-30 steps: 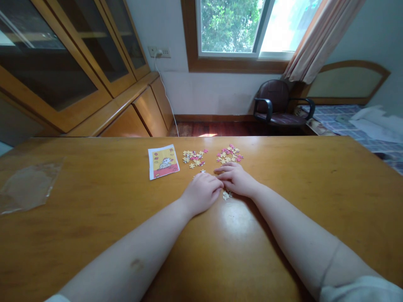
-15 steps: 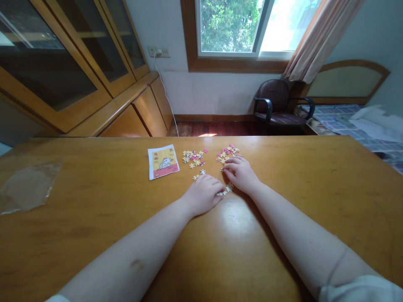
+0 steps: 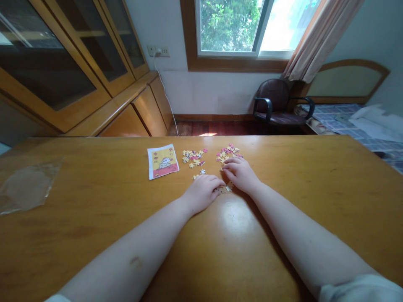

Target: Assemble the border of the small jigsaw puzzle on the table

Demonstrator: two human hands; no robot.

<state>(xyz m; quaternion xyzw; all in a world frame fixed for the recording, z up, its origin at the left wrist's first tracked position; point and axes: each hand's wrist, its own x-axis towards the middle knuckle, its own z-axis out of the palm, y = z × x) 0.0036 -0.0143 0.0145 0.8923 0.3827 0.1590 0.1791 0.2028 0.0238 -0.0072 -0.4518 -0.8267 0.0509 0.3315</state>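
My left hand (image 3: 203,192) rests knuckles up on the wooden table (image 3: 94,201), fingers curled onto a small cluster of joined puzzle pieces (image 3: 225,189). My right hand (image 3: 239,172) lies just right of it, fingers bent and reaching into a pile of pink and yellow puzzle pieces (image 3: 228,153). A second loose pile (image 3: 193,157) lies further left, with two stray pieces (image 3: 199,173) near my left hand. A reference picture card (image 3: 163,161) with a yellow and red cartoon lies left of the piles.
A crumpled clear plastic bag (image 3: 27,184) lies at the table's left side. Beyond the far edge stand a dark armchair (image 3: 277,105), wooden glass-fronted cabinets (image 3: 78,63) on the left and a window. A bed with a blue cover (image 3: 362,121) is at the right.
My right hand moved away from my left hand and forward to the pink and yellow pile. My left hand stayed on the joined pieces.
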